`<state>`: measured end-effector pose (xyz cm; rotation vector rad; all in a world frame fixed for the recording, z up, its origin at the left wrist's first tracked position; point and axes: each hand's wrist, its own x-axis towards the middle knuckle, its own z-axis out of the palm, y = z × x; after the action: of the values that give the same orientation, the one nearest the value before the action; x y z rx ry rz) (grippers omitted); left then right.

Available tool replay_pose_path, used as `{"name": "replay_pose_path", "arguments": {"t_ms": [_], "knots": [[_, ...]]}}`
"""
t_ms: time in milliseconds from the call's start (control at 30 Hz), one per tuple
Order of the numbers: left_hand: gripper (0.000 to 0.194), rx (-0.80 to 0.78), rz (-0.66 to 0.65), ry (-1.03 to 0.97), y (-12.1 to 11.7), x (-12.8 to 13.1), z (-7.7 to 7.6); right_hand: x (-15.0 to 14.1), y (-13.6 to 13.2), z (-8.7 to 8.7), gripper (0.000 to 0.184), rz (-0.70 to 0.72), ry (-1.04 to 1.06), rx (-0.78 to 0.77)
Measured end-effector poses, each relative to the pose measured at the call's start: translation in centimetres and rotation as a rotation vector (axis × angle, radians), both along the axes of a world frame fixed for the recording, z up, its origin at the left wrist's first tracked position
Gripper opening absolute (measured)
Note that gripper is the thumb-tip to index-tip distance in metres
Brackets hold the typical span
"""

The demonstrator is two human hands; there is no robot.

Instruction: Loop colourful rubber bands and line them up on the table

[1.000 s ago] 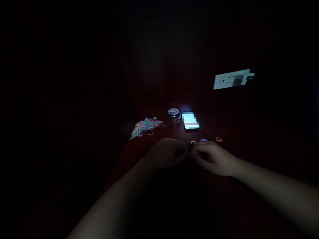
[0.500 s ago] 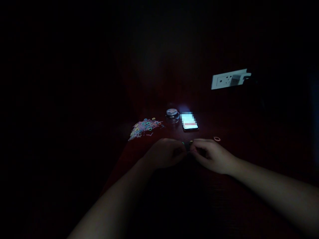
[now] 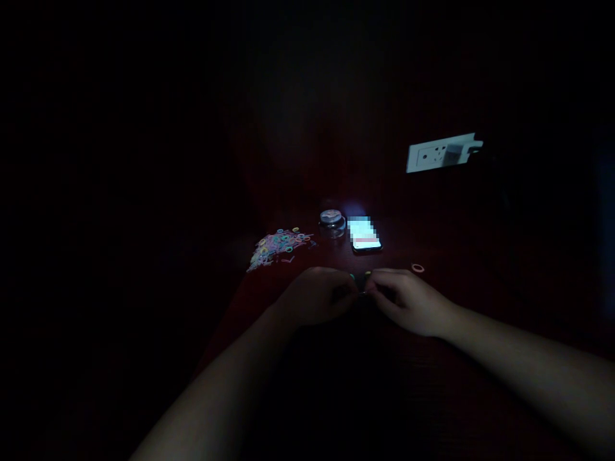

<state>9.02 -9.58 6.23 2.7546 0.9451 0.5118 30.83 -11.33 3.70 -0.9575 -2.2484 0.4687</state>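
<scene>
My left hand (image 3: 323,296) and my right hand (image 3: 408,299) meet fingertip to fingertip low over the dark red table, both closed in a pinch. Between them a thin pale strand (image 3: 362,293) shows faintly; its kind is too small and dim to tell. Just beyond my left fingertips is a bit of a green ring (image 3: 352,276), and by my right fingers a yellow ring (image 3: 368,274), both partly hidden. A pinkish ring (image 3: 418,268) lies on the table to the right of my right hand.
A pile of thin pastel strips and small coloured rings (image 3: 276,246) lies at the left table edge. Behind my hands stand a lidded clear jar (image 3: 332,225) and a lit phone (image 3: 366,235). A white socket panel (image 3: 439,153) with a plug is on the wall. The surroundings are very dark.
Both hands stay almost in place, still pinching. The pale strand between the fingertips shows slightly more clearly, and the scene looks a little darker.
</scene>
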Motion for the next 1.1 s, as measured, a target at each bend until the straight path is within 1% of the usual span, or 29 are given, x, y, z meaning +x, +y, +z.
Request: {"name": "replay_pose_path", "arguments": {"t_ms": [100,300,733,1100], "knots": [[0.017,-0.003,-0.003,0.01,-0.03,0.01,0.02,-0.01,0.07,-0.12,0.013,-0.002,-0.001,-0.002],[0.018,-0.016,0.003,-0.045,-0.11,0.08,-0.12,-0.06,0.04,-0.11,0.011,-0.017,0.004,0.003],[0.016,-0.006,-0.005,-0.009,0.56,-0.21,-0.74,0.07,0.15,-0.27,0.01,0.0,-0.019,-0.011],[0.016,-0.025,0.003,0.008,0.25,-0.07,-0.48,0.03,-0.13,-0.09,0.008,-0.004,-0.003,-0.015]]}}
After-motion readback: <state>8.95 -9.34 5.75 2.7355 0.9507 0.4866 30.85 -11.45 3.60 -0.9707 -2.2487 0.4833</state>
